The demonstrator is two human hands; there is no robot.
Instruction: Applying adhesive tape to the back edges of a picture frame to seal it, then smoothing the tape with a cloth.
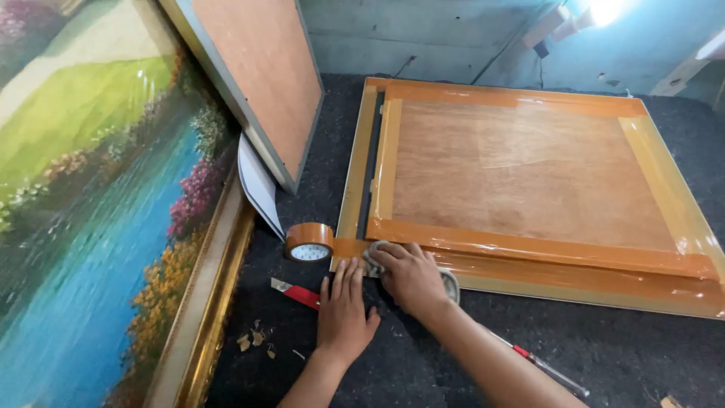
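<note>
— What is seen around the hands?

— A picture frame [529, 189] is laid face down on a dark felt-covered surface [619, 347], its plywood backing edged with glossy brown packing tape. A roll of brown tape [309, 242] is stood just beside the frame's near left corner, its strip run onto the frame's edge. A red-handled utility knife [296, 292] is lain near the left hand, and a red-and-metal tool [540, 366] is partly hidden under the right forearm. A landscape painting in a gilded frame [98, 227] is leaned at the left, with another backed frame [260, 83] propped behind it. Small scraps [253, 340] are scattered on the felt.

— How are the hands posed?

— The left hand [343, 310] is laid flat, palm down, fingers extended and held close together, their tips touching the taped corner. The right hand [408, 276] is crossed over it, fingers curled and pressed on a crumpled grey cloth [375, 255] at the same corner. What lies under the right wrist cannot be told
</note>
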